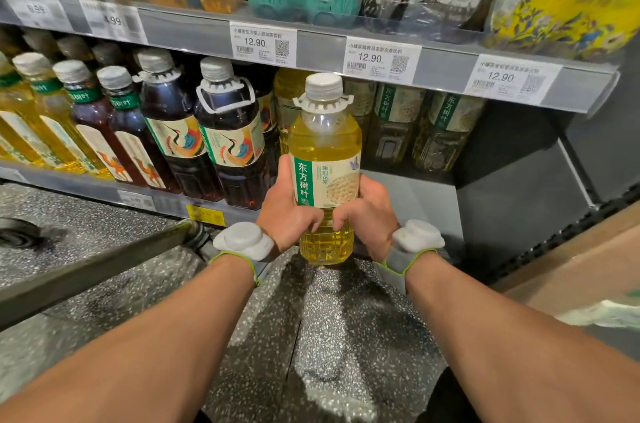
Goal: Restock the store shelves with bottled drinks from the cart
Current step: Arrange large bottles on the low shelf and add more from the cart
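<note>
A large bottle of yellow tea (325, 145) with a white cap, a white carry ring and a green-and-cream label stands upright in front of the lower shelf. My left hand (287, 211) grips its lower left side and my right hand (370, 214) grips its lower right side, fingers curled round the front. The bottle's base hangs just above the floor, in front of the shelf edge (166, 204). Behind it on the shelf stand more yellow bottles (398, 124) with the same label.
Dark tea bottles (228, 142) and smaller yellow bottles (41, 121) fill the lower shelf to the left. An upper shelf (322, 52) with price tags carries wrapped packs. A grey cart edge (90, 266) lies at left, a cardboard box (571, 270) at right. Bare shelf floor (408, 194) shows at right.
</note>
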Demonstrator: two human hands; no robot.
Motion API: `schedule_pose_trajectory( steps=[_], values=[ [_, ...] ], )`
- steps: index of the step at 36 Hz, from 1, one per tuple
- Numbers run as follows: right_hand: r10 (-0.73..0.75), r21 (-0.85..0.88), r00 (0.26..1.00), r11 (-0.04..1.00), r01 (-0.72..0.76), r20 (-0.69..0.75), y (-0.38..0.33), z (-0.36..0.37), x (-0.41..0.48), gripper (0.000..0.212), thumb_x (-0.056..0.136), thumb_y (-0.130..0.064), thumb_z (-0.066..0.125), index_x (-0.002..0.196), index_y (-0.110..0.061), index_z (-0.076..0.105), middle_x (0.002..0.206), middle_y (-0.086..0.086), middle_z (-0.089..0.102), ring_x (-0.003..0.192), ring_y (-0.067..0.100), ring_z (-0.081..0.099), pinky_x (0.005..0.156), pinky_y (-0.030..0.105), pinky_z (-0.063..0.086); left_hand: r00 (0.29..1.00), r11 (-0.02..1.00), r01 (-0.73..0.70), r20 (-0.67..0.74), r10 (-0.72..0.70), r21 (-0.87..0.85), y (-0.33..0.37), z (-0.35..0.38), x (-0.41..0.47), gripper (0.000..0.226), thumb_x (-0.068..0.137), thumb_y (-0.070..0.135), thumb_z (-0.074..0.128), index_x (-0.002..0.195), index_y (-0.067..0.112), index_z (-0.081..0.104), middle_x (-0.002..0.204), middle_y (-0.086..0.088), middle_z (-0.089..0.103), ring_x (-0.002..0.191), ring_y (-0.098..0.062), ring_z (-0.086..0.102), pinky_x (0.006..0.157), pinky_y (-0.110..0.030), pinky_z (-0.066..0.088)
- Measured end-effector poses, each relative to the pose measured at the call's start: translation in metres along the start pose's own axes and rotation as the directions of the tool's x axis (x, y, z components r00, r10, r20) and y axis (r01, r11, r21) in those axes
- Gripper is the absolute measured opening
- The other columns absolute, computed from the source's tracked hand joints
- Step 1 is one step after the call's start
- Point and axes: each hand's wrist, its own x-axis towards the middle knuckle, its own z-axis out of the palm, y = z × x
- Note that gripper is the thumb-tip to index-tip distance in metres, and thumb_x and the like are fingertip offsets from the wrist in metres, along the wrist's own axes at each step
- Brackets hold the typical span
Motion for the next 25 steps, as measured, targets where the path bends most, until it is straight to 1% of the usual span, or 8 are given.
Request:
schedule_pose_trajectory(
  steps=[4,6,8,12,16,21,23,25],
  values=[
    [-0.197,-0.125,0.974,0.975,0.183,-0.112,-0.013,-0.005,0.005,0.073,0.027,-0.016,0.064,0.100,-0.023,0.060,0.107,0.002,0.064,0.096,0.019,0.063,0.072,0.033,0.054,0.998,0.994,-0.039,-0.041,0.044,0.101,0.002,0.001,0.005,0.073,0.045,0.017,0.068,0.115,0.010,0.046,0.081,0.013,0.062,0.072,0.008,0.059,0.055,-0.010,0.041],
    [-0.277,-0.160,0.952,0.953,0.256,-0.130,-0.017,-0.006,0.007,0.077,0.031,-0.013,0.064,0.106,-0.028,0.060,0.110,-0.001,0.058,0.094,0.013,0.060,0.070,0.022,0.050,0.998,0.991,-0.030,-0.044,0.036,0.134,0.004,0.003,0.010,0.054,0.045,0.022,0.065,0.095,0.004,0.056,0.070,0.014,0.056,0.062,-0.007,0.054,0.052,-0.010,0.033],
    [-0.301,-0.161,0.943,0.947,0.278,-0.143,-0.015,-0.007,0.009,0.081,0.035,-0.011,0.063,0.115,-0.023,0.061,0.113,-0.002,0.057,0.095,0.009,0.059,0.070,0.015,0.047,0.997,0.985,-0.048,-0.050,0.057,0.166,0.005,0.005,0.014,0.043,0.046,0.023,0.063,0.085,0.007,0.057,0.068,0.015,0.056,0.062,-0.002,0.049,0.052,-0.009,0.031],
    [-0.252,-0.147,0.950,0.963,0.227,-0.185,-0.006,-0.007,0.011,0.067,0.038,-0.011,0.060,0.100,-0.037,0.058,0.110,0.007,0.063,0.090,0.012,0.058,0.068,0.022,0.045,0.991,0.981,-0.098,-0.075,0.112,0.166,0.005,0.013,0.017,0.068,0.049,0.021,0.065,0.117,0.012,0.056,0.090,0.057,0.049,0.084,0.037,0.044,0.061,0.005,0.035],
    [-0.182,-0.147,0.955,0.978,0.150,-0.234,0.006,-0.008,0.016,0.064,0.042,-0.010,0.062,0.098,-0.042,0.055,0.109,0.004,0.065,0.093,0.013,0.062,0.072,0.028,0.051,0.997,0.990,-0.051,-0.056,0.059,0.132,-0.001,0.021,0.022,0.088,0.050,0.018,0.064,0.136,0.012,0.047,0.088,0.063,0.045,0.082,0.042,0.039,0.063,0.008,0.033],
    [-0.119,-0.154,0.953,0.985,0.078,-0.279,0.014,-0.007,0.023,0.058,0.047,-0.012,0.061,0.098,-0.039,0.054,0.104,0.000,0.065,0.094,0.017,0.062,0.079,0.035,0.053,1.000,0.995,0.026,-0.021,-0.024,0.097,0.000,0.027,0.029,0.086,0.052,0.015,0.063,0.133,0.033,0.042,0.089,0.049,0.059,0.083,0.032,0.050,0.064,0.000,0.042],
    [-0.116,-0.174,0.943,0.983,0.063,-0.311,0.017,-0.006,0.025,0.053,0.050,-0.014,0.060,0.096,-0.038,0.054,0.104,0.002,0.064,0.096,0.021,0.062,0.083,0.041,0.054,0.997,0.995,0.070,0.017,-0.071,0.068,0.000,0.030,0.035,0.089,0.055,0.014,0.064,0.129,0.051,0.034,0.096,0.031,0.066,0.091,0.018,0.057,0.077,-0.019,0.052],
    [-0.107,-0.174,0.937,0.984,0.050,-0.333,0.018,-0.005,0.028,0.051,0.052,-0.015,0.060,0.098,-0.036,0.055,0.106,0.005,0.063,0.100,0.026,0.062,0.085,0.046,0.054,0.996,0.995,0.091,0.022,-0.092,0.032,0.000,0.032,0.040,0.092,0.053,0.011,0.062,0.133,0.047,0.035,0.100,0.018,0.067,0.095,0.000,0.061,0.080,-0.036,0.054]
  ],
)
